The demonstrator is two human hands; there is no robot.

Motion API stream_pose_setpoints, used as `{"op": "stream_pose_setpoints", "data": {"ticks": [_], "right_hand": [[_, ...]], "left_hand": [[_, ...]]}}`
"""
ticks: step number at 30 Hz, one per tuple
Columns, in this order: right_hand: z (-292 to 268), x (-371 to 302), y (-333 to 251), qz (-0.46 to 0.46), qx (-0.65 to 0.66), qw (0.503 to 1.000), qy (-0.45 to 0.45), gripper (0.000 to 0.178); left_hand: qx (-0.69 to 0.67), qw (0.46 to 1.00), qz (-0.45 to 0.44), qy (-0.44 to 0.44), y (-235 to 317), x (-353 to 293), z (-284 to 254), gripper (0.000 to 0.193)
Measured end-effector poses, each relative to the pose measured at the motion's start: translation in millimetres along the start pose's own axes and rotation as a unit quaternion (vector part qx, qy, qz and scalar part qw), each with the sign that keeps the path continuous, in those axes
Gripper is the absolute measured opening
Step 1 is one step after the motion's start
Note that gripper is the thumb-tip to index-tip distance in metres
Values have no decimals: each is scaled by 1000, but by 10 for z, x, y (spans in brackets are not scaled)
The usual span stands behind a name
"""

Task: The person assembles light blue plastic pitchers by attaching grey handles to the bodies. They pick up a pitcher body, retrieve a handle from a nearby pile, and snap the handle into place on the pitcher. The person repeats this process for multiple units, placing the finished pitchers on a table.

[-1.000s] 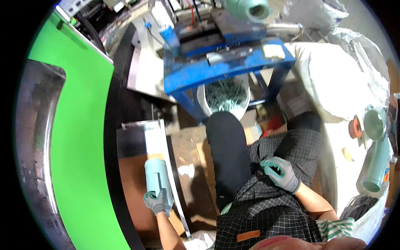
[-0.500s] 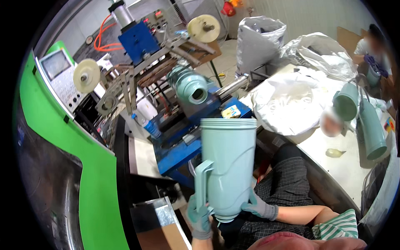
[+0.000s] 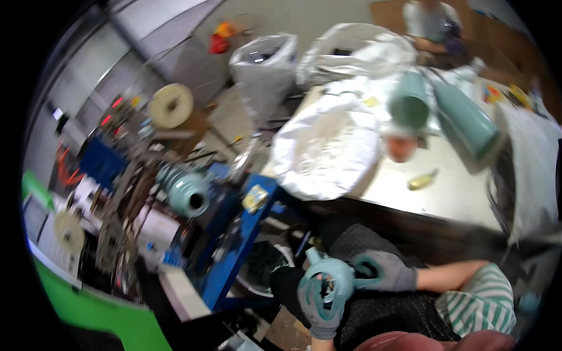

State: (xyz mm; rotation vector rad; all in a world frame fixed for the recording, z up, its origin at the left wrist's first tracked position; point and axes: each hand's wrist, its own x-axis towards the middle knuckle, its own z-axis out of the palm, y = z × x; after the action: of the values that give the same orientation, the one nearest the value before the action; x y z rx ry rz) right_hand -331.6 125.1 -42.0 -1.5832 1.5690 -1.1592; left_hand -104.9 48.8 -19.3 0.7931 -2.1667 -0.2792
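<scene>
Over my lap I hold a pale green plastic canister, tilted so that one end faces me and its long body is mostly out of sight. My left hand, in a grey glove with green-coated fingers, is closed on its near left side. On the right side my right hand, gloved the same way, grips it with curled fingers. Motion blur hides the exact finger contact.
Left of me is a machine with a blue frame, with another green canister on it. The white table at right bears a white bag of small pale parts and two green canisters. A person sits beyond.
My view has swung right. The canister stood upright with its side and handle showing; now it is tilted end-on and lower over my lap. Both hands still hold it.
</scene>
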Motion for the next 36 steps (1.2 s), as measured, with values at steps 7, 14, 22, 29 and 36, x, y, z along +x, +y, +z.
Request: {"op": "stream_pose_setpoints", "data": {"ticks": [7,14,22,29,36], "right_hand": [[575,647,168,-245,-83,966,-20,104],[1062,444,-19,-208,-73,975,14,79],[913,621,70,-231,-36,968,-88,76],[640,764,119,-247,42,955,-162,93],[769,832,128,-274,22,944,-183,88]], "left_hand": [[204,974,6,-95,51,20,95,41],[240,928,-168,-230,54,-320,-196,27],[39,966,-136,-217,-16,-250,-417,42],[-12,976,58,-209,-215,-59,-408,42],[-31,930,36,-364,-361,-215,-612,57]]}}
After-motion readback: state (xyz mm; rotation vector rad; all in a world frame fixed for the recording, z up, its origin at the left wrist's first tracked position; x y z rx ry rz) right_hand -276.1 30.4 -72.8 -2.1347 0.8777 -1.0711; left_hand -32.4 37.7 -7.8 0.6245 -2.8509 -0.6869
